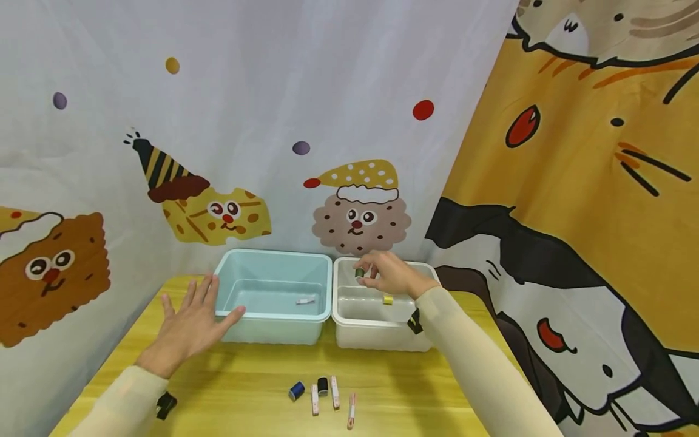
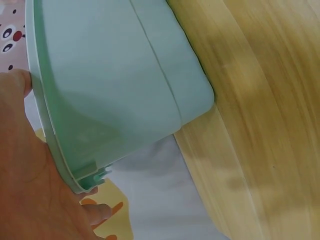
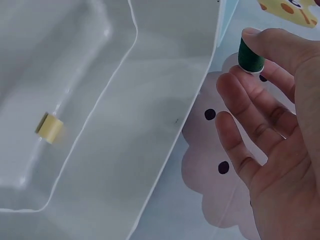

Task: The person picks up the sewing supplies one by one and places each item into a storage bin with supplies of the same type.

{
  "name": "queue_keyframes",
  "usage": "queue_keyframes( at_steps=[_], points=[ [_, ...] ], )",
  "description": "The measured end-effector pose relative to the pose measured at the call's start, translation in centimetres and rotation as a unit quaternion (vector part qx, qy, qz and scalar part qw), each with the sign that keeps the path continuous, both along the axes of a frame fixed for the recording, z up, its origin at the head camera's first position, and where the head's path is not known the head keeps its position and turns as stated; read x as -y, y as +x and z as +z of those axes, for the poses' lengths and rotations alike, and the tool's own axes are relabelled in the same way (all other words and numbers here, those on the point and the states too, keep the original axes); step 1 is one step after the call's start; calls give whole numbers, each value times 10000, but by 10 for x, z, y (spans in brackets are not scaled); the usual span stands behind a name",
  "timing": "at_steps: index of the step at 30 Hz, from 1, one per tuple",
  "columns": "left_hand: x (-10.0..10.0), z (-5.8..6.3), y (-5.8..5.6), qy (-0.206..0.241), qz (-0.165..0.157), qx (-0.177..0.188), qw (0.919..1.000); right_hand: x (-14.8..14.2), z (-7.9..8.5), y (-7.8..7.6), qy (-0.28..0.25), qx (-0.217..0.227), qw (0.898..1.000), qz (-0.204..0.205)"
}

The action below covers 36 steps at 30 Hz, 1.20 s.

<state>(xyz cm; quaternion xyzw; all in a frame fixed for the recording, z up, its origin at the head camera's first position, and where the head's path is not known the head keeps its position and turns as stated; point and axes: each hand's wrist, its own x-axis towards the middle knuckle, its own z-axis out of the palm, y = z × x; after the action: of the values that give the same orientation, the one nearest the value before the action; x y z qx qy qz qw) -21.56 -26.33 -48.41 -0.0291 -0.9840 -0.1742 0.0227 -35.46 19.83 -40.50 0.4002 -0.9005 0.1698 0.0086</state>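
My right hand [image 1: 390, 274] pinches a spool of green thread [image 3: 251, 56] between thumb and fingertips, over the white bin [image 1: 382, 337]. Inside that bin lies a spool of yellow thread [image 1: 388, 300], which also shows in the right wrist view. My left hand [image 1: 188, 328] is spread at the left end of the light blue bin [image 1: 267, 332], its fingers straight and its thumb over the front rim. In the left wrist view the palm lies along the rim [image 2: 47, 125]. A small white folded strip [image 1: 305, 301] rests on the blue bin's floor.
On the wooden table [image 1: 246, 388] in front of the bins lie a blue thread spool [image 1: 297, 391], a black thread spool [image 1: 323, 386], two white folded strips [image 1: 335, 392] and a pinkish bundle [image 1: 352, 411]. A printed cloth [image 1: 235, 121] hangs close behind the bins.
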Motion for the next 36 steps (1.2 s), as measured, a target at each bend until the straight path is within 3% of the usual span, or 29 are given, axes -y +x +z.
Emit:
queue_keyframes(
  at_steps=[19,36],
  points=[
    [-1,0,2,103,-22,95,9999,12,-15,-34,-5,541,9972,-515],
    [0,2,-1,148,-10,109,9998,16,-18,-38,-125,689,9955,-631]
  ],
)
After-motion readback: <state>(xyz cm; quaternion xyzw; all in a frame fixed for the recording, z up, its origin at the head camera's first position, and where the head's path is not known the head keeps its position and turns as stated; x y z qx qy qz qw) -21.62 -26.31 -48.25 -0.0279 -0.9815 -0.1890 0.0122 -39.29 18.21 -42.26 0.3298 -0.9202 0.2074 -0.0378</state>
